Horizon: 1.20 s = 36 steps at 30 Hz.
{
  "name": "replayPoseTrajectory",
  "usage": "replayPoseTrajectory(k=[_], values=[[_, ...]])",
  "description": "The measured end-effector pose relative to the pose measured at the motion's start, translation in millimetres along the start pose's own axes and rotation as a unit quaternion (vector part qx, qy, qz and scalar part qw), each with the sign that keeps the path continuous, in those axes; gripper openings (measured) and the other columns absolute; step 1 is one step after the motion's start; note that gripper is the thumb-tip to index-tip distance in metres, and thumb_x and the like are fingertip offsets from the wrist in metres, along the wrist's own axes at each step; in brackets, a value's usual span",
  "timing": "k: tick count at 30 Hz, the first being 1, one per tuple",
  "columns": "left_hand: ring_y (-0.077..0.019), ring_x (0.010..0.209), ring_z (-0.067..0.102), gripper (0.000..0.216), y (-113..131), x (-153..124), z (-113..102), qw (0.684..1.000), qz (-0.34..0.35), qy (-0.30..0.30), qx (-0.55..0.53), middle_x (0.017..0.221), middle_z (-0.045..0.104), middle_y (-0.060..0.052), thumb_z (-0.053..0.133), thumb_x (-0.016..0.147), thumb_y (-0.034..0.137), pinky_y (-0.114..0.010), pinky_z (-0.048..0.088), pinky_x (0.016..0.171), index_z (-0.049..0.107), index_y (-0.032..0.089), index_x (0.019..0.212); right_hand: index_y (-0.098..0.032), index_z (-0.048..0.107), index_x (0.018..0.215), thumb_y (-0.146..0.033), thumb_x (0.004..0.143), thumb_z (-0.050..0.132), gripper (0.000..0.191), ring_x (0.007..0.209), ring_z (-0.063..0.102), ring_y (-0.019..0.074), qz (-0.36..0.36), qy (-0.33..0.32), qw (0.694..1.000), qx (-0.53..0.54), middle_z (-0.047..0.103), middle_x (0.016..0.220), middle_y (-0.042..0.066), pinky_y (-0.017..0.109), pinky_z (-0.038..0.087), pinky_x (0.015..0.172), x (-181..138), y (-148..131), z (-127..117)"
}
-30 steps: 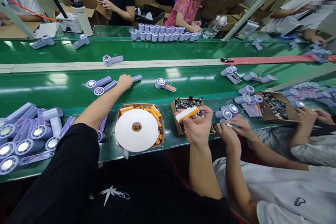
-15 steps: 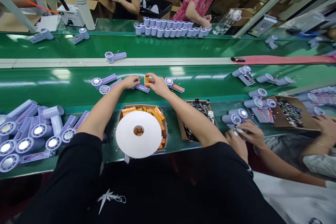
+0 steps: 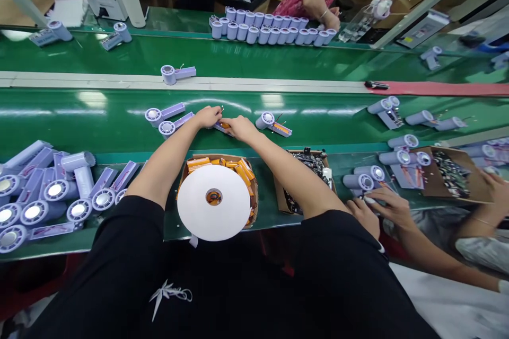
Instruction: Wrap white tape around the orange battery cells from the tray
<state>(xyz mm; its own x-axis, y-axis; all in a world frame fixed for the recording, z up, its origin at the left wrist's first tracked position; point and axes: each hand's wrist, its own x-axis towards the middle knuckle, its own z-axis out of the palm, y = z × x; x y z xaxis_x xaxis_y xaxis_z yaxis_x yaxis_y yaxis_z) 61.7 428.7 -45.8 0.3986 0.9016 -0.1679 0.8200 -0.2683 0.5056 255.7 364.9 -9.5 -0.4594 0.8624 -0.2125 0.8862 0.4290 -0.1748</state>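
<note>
Right hand (image 3: 239, 127), grip clamped on orange battery (image 3: 225, 125) at purple fan (image 3: 222, 130), centre of frame; step looks like seating battery in handle. Left hand (image 3: 209, 116): fingertips together near wires (image 3: 221, 109), cannot tell what they clamp. Next move seems to call for keeping wires clear. White roll (image 3: 213, 218) overlies other batteries (image 3: 245, 171), lower centre; right forearm (image 3: 288, 169) crosses parts box (image 3: 280, 198).

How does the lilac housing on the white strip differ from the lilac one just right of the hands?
The strip housing lies on the white strip, the belt housing on the green belt. The belt housing shows an orange piece inside; the strip housing shows none. Both are lilac and round-headed.
</note>
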Motion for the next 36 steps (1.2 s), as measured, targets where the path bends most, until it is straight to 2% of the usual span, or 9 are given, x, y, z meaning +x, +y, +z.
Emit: replayPoseTrajectory(k=[5, 9, 14, 17, 20, 25, 29, 32, 36], values=[[-0.0275, 0.113, 0.065, 0.027, 15, 2, -1, 1.000, -0.018, -0.013, 0.019, 0.111, 0.076, -0.010, 0.050, 0.103, 0.030, -0.037, 0.049, 0.107, 0.072, 0.021, 0.117, -0.019, 0.073, 0.146, -0.038, 0.103, 0.069, 0.047, 0.123, 0.073, 0.0415, 0.003, -0.039, 0.999, -0.022, 0.074, 0.139, 0.026, 0.048, 0.056, 0.102, 14, -16, -3], [-0.0381, 0.146, 0.051, 0.039, 45, -12, -14, 0.998, -0.035, 0.005, 0.055, 0.143, 0.068, -0.020, 0.051, 0.105, 0.031, -0.052, 0.041, 0.123, 0.069, 0.015, 0.135, -0.018, 0.076, 0.141, -0.034, 0.100, 0.075, 0.044, 0.121, 0.074, 0.0376, -0.012, -0.065, 0.998, -0.004, 0.079, 0.136, 0.020, 0.043, 0.054, 0.102, 1, -10, -32], [-0.0432, 0.163, 0.031, 0.062, 73, -129, -57, 0.986, 0.124, 0.084, 0.072, 0.162, 0.055, -0.023, 0.051, 0.107, 0.045, -0.065, 0.025, 0.132, 0.053, 0.013, 0.160, -0.022, 0.078, 0.138, -0.037, 0.108, 0.062, 0.037, 0.118, 0.076, 0.0313, -0.055, 0.122, 0.978, 0.160, 0.082, 0.133, 0.011, 0.043, 0.056, 0.104, -133, 9, -69], [-0.0388, 0.160, 0.041, 0.082, 70, -235, -72, 0.953, 0.282, -0.092, 0.058, 0.163, 0.060, -0.012, 0.075, 0.090, 0.063, -0.057, 0.040, 0.127, 0.053, 0.037, 0.164, -0.026, 0.085, 0.119, -0.042, 0.106, 0.067, 0.028, 0.095, 0.081, 0.0234, -0.076, 0.143, 0.946, 0.279, 0.087, 0.111, 0.005, 0.036, 0.062, 0.089, -235, 1, -63], [-0.0378, 0.157, 0.049, 0.093, 67, -312, -65, 0.942, 0.299, -0.116, 0.095, 0.163, 0.063, -0.007, 0.088, 0.082, 0.044, -0.054, 0.047, 0.122, 0.049, 0.045, 0.166, -0.027, 0.088, 0.111, -0.039, 0.100, 0.076, 0.020, 0.082, 0.083, 0.0216, -0.081, 0.115, 0.920, 0.367, 0.089, 0.098, 0.004, 0.032, 0.064, 0.076, -294, -17, -40], [-0.0342, 0.158, 0.045, 0.052, 82, -353, -40, 0.958, 0.279, -0.026, 0.067, 0.152, 0.070, -0.007, 0.072, 0.097, 0.023, -0.050, 0.050, 0.124, 0.068, 0.035, 0.147, -0.023, 0.088, 0.105, -0.040, 0.098, 0.078, 0.021, 0.072, 0.081, 0.0197, -0.116, 0.085, 0.886, 0.441, 0.087, 0.087, 0.005, 0.028, 0.062, 0.069, -291, -55, -11], [-0.0404, 0.156, 0.044, 0.087, 89, -349, -28, 0.956, 0.274, -0.029, 0.104, 0.164, 0.060, -0.012, 0.078, 0.089, 0.021, -0.056, 0.053, 0.121, 0.044, 0.031, 0.169, -0.021, 0.084, 0.092, -0.047, 0.098, 0.076, 0.028, 0.067, 0.077, 0.0174, -0.113, 0.057, 0.870, 0.477, 0.083, 0.078, 0.003, 0.026, 0.059, 0.064, -267, -67, -9], [-0.0385, 0.147, 0.050, 0.083, 81, -348, -24, 0.957, 0.272, -0.017, 0.099, 0.163, 0.060, -0.013, 0.070, 0.096, 0.021, -0.053, 0.054, 0.117, 0.036, 0.028, 0.171, -0.023, 0.081, 0.091, -0.058, 0.096, 0.075, 0.036, 0.063, 0.075, 0.0193, -0.002, 0.227, 0.828, 0.513, 0.081, 0.075, 0.004, 0.030, 0.060, 0.060, -262, -65, -5], [-0.0379, 0.138, 0.053, 0.078, 70, -362, -22, 0.959, 0.219, 0.147, 0.099, 0.148, 0.066, -0.016, 0.067, 0.100, 0.022, -0.058, 0.049, 0.119, 0.033, 0.026, 0.170, -0.024, 0.078, 0.087, -0.070, 0.100, 0.065, 0.049, 0.044, 0.057, 0.0161, 0.114, 0.472, 0.739, 0.466, 0.063, 0.053, -0.001, 0.031, 0.052, 0.050, -270, -68, 7]])
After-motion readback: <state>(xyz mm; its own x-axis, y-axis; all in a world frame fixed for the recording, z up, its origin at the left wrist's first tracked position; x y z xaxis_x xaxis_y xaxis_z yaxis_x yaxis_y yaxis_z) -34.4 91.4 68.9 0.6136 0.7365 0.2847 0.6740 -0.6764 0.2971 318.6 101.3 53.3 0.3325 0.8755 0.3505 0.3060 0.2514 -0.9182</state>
